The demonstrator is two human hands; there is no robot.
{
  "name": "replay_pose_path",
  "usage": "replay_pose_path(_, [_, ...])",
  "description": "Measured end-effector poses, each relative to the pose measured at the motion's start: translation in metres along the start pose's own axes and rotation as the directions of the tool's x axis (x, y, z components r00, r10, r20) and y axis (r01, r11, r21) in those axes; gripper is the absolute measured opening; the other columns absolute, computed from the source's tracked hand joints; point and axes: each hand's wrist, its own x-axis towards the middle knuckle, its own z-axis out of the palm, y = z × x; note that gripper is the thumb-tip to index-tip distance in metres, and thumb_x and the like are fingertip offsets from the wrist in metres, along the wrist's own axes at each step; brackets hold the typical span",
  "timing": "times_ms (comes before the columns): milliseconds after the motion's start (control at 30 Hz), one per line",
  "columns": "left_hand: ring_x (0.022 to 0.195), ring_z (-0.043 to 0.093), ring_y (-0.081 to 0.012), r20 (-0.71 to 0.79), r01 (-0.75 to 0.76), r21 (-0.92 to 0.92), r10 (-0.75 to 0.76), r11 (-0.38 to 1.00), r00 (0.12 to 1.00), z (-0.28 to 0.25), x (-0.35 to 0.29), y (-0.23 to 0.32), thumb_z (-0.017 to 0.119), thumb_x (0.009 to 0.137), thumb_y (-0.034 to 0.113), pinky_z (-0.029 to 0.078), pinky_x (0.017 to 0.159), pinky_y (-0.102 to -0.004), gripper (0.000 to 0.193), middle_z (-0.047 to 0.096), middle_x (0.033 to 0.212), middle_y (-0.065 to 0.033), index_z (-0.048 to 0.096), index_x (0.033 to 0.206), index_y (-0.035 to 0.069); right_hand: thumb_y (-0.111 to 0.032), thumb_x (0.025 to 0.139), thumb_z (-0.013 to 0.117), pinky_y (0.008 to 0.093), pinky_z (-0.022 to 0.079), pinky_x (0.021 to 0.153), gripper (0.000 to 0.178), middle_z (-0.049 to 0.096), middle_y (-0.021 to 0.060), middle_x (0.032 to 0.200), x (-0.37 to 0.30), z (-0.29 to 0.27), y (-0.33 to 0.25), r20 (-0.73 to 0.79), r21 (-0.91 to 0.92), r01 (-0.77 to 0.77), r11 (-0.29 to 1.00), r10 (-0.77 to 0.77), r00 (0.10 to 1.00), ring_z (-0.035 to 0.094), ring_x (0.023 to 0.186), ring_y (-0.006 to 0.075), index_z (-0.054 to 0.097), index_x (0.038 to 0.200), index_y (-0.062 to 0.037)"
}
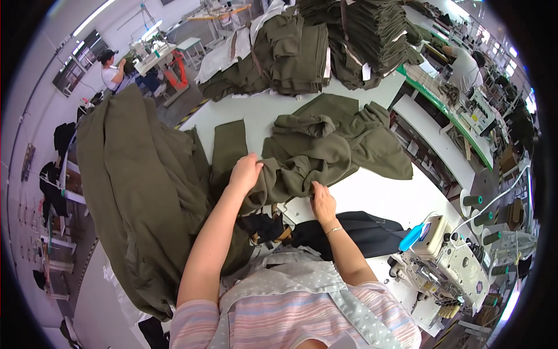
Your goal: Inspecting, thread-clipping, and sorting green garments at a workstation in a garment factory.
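An olive-green garment piece (325,145) lies bunched on the white table before me. My left hand (246,173) grips its near left edge, fingers closed on the fabric. At its near right edge, my right hand (322,201) pinches the cloth between thumb and fingers. A flat olive strip of fabric (229,142) reaches away from me just beyond my left hand. To the left, a large pile of olive fabric (139,174) is draped over the table and hides part of it.
Stacked, tied olive bundles (296,52) stand at the table's far side. Black cloth (360,232) lies by my right forearm, beside an overlock sewing machine (447,262) with thread cones (472,200). Co-workers sit at the far left (111,72) and far right (467,72).
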Motion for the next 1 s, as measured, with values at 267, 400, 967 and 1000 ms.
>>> replay_pose_path(267, [0.072, 0.055, -0.0333, -0.133, -0.142, -0.258, 0.111, 0.956, 0.985, -0.088, 0.033, 0.016, 0.054, 0.092, 0.024, 0.042, 0.067, -0.0390, 0.026, 0.056, 0.076, -0.0178, 0.050, 0.085, 0.000, -0.015, 0.065, 0.072, 0.0390, 0.053, 0.069, 0.071, 0.055, 0.0120, 0.111, 0.066, -0.042, -0.078, -0.079, 0.349, 0.076, 0.934, -0.051, 0.996, 0.060, 0.090, 0.0335, 0.039, 0.128, -0.0078])
replay_pose_path(400, [0.070, 0.038, -0.0106, -0.037, -0.109, -0.437, 0.103, 0.893, 0.994, -0.125, 0.021, 0.053, 0.056, 0.092, 0.021, 0.037, 0.065, -0.0276, 0.023, 0.043, 0.071, -0.0014, 0.048, 0.080, 0.003, -0.012, 0.065, 0.072, 0.0395, 0.052, 0.073, 0.071, 0.057, 0.0122, 0.107, 0.081, -0.046, -0.103, -0.224, 0.349, -0.047, 0.936, 0.133, 0.965, 0.057, 0.100, 0.0322, 0.041, 0.128, -0.0094])
replay_pose_path(967, [0.071, 0.058, -0.0364, 0.336, -0.256, 0.467, 0.098, 0.847, 0.937, -0.335, -0.036, 0.064, 0.070, 0.073, 0.019, 0.050, 0.069, -0.0336, 0.024, 0.062, 0.079, -0.0231, 0.065, 0.087, 0.000, -0.008, 0.084, 0.046, 0.0247, 0.047, 0.063, 0.023, 0.064, 0.0042, 0.077, 0.246, -0.332, -0.156, -0.113, 0.715, 0.328, 0.618, -0.361, 0.926, 0.059, 0.069, 0.0092, 0.063, 0.095, 0.0027])
replay_pose_path(1000, [0.079, 0.062, -0.0302, 0.405, -0.246, 0.353, 0.089, 0.903, 0.910, -0.349, -0.043, 0.066, 0.071, 0.074, 0.021, 0.049, 0.074, -0.0352, 0.029, 0.064, 0.083, -0.0206, 0.065, 0.093, 0.000, -0.010, 0.086, 0.046, 0.0234, 0.047, 0.056, 0.023, 0.064, 0.0037, 0.074, 0.248, -0.349, -0.171, 0.012, 0.805, 0.222, 0.550, -0.390, 0.921, 0.058, 0.061, 0.0071, 0.064, 0.094, 0.0019])
